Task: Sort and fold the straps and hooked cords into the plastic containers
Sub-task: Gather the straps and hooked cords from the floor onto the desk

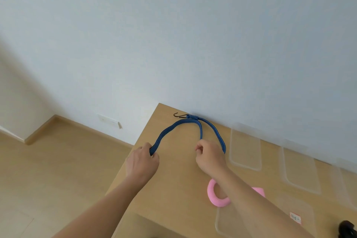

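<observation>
In the middle of the frame, a blue cord (193, 127) with a metal hook (178, 115) lies bent on the wooden table (173, 179). The left hand (142, 159) grasps one end and the right hand (209, 155) pinches another part. Clear plastic containers (245, 149) sit at the right, and a pink strap (217, 196) lies lower down.

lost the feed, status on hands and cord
Left hand and right hand each grip the blue cord. Cord looped on table, hook by wall. Containers empty, nothing blocking.
</observation>
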The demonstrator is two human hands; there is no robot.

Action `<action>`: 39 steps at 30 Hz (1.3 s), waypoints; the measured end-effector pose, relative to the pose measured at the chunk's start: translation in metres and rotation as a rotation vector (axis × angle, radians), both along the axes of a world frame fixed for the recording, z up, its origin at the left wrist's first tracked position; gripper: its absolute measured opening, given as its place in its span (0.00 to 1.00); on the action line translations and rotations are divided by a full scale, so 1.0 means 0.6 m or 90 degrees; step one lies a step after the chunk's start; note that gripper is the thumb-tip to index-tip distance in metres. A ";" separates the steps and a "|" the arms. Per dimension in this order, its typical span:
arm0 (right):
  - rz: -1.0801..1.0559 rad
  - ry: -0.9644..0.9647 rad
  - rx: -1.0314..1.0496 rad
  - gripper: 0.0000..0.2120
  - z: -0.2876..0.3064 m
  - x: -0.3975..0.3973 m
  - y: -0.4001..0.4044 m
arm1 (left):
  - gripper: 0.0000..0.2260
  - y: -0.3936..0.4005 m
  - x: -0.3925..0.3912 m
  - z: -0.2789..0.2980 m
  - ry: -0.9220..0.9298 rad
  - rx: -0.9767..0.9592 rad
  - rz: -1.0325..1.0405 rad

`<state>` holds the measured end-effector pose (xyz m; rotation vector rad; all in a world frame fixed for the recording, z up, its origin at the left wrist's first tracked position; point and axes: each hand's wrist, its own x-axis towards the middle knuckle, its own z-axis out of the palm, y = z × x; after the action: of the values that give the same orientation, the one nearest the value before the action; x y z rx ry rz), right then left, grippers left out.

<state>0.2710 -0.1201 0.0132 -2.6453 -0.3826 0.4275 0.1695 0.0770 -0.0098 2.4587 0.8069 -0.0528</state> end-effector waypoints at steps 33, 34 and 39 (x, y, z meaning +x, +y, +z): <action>0.030 0.030 0.708 0.07 0.490 -0.024 0.131 | 0.12 0.038 0.068 0.414 -0.409 -0.408 -0.223; 0.020 -0.009 0.694 0.06 0.494 -0.028 0.129 | 0.10 0.036 0.064 0.424 -0.409 -0.409 -0.237; -0.108 -0.049 0.702 0.14 0.464 -0.045 0.104 | 0.06 0.023 0.050 0.470 -0.442 -0.475 -0.231</action>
<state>0.2442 -0.0580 0.2914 -1.5951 -0.2873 0.0137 0.1997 0.0909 0.2723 1.6882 0.0050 0.2978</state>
